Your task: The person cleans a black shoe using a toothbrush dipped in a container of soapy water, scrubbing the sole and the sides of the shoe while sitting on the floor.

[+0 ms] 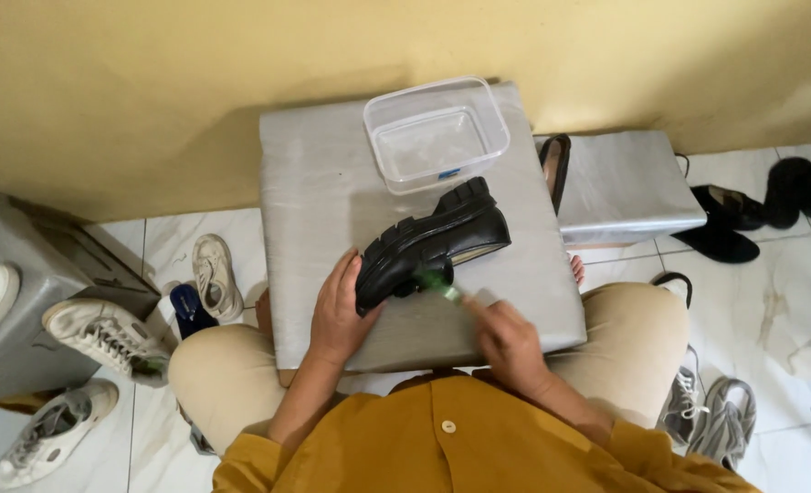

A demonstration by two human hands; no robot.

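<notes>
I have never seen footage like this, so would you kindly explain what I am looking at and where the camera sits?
There is no machine here. The single picture comes from a camera worn on a person's head, looking down at their own lap and hands. Across their knees lies a grey wrapped board. On it stand a clear plastic tub and a black chunky-soled shoe. The left hand steadies the shoe at its toe end. The right hand holds a small green-tipped tool, blurred, against the shoe's side. Other shoes lie on the tiled floor around.
</notes>
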